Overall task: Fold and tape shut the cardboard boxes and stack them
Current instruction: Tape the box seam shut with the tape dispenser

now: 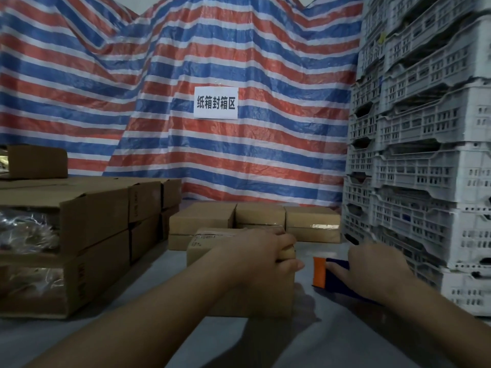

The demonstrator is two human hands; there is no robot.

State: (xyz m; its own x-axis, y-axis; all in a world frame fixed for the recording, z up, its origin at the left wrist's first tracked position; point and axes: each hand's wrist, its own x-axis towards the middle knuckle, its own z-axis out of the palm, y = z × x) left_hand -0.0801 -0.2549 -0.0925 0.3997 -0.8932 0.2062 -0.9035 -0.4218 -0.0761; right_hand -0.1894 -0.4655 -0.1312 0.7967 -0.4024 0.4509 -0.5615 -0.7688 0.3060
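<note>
Left hand (261,257) grips the cardboard box (212,251) at its far right corner.
I hold it steady, I think, so my right hand (372,272), grasping the tape dispenser (320,272), can tape.

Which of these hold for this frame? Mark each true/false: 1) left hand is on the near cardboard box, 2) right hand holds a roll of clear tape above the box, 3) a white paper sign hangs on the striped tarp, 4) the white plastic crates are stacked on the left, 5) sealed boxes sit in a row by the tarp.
1) True: the left hand grips the near cardboard box at its top right edge.
2) False: the right hand is down beside the box, on an orange and blue tool.
3) True: the paper sign is on the striped tarp.
4) False: the white crates are stacked on the right.
5) True: the sealed boxes line the tarp's foot.
</note>
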